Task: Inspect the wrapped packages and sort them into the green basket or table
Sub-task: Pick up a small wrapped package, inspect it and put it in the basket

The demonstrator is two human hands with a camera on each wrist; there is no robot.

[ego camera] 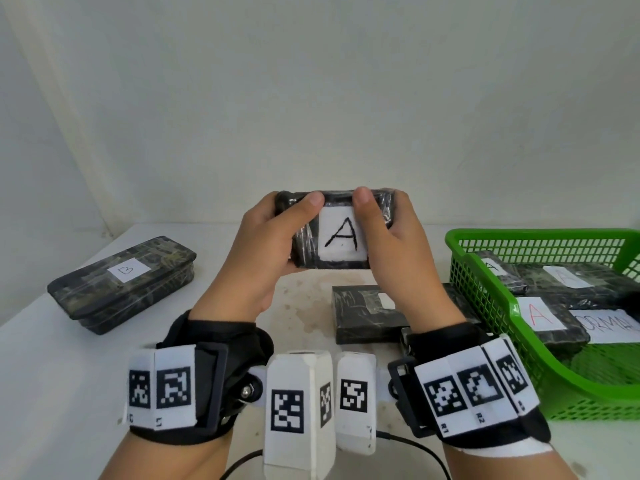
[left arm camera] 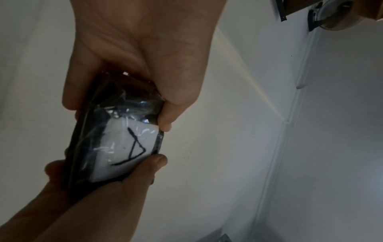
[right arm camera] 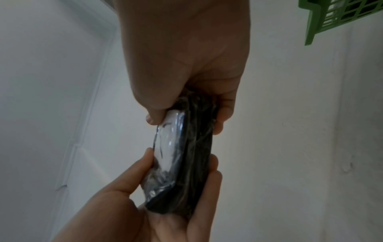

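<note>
A small black wrapped package (ego camera: 341,233) with a white label marked "A" is held up above the table. My left hand (ego camera: 273,244) grips its left end and my right hand (ego camera: 394,244) grips its right end, thumbs on the label side. The left wrist view shows the package (left arm camera: 116,144) with the "A" label between both hands. In the right wrist view the package (right arm camera: 182,155) is seen edge-on. The green basket (ego camera: 485,306) at the right holds several wrapped packages with "A" labels.
A long wrapped package marked "B" (ego camera: 121,282) lies at the table's left. Another dark wrapped package (ego camera: 363,317) lies flat below my hands, beside the basket. A corner of the green basket (right arm camera: 323,21) shows in the right wrist view. A white wall stands behind the table.
</note>
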